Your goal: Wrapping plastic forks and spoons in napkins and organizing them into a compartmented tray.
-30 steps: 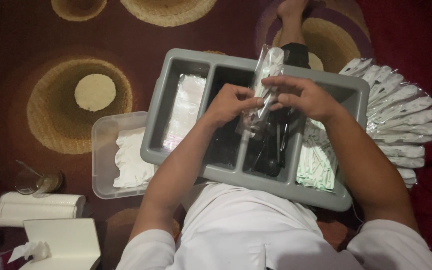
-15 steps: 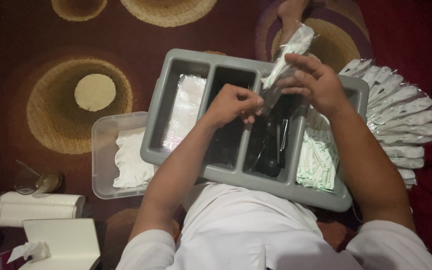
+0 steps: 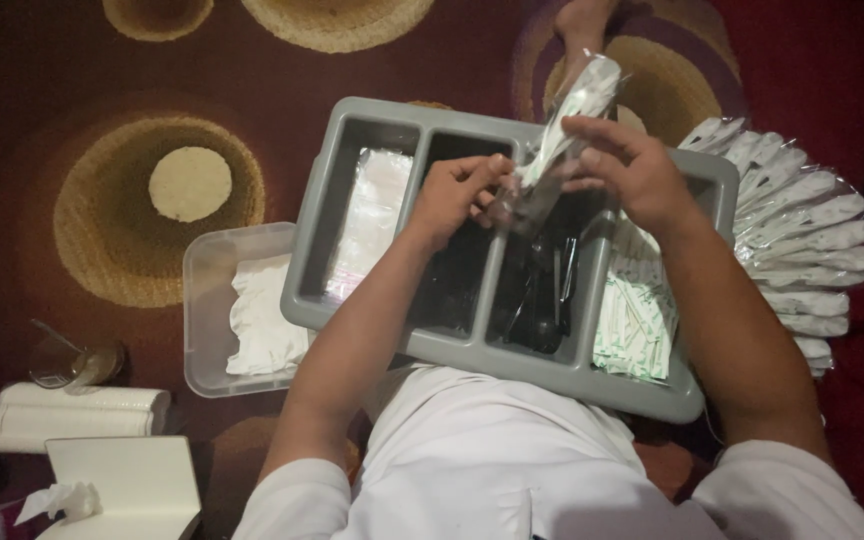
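Grey cutlery tray (image 3: 352,150) sits on the person's lap; right hand (image 3: 624,170) grips a clear plastic sleeve (image 3: 564,130) above its middle compartments while left hand (image 3: 460,195) pinches the sleeve's lower end. Finished packets (image 3: 802,220) fan out right of the tray, so a good batch looks done, with loose black cutlery (image 3: 542,290) left.

One grey four-compartment tray (image 3: 352,150) is sitting on the lap; one clear plastic tub (image 3: 207,330) is lying at its left edge; two hands, left hand (image 3: 457,195) and right hand (image 3: 627,170), are sharing one clear packet (image 3: 567,120); roughly ten sealed packets (image 3: 802,240) are fanning out at the tray's right edge; one tissue box (image 3: 132,485) is sitting bottom-left.
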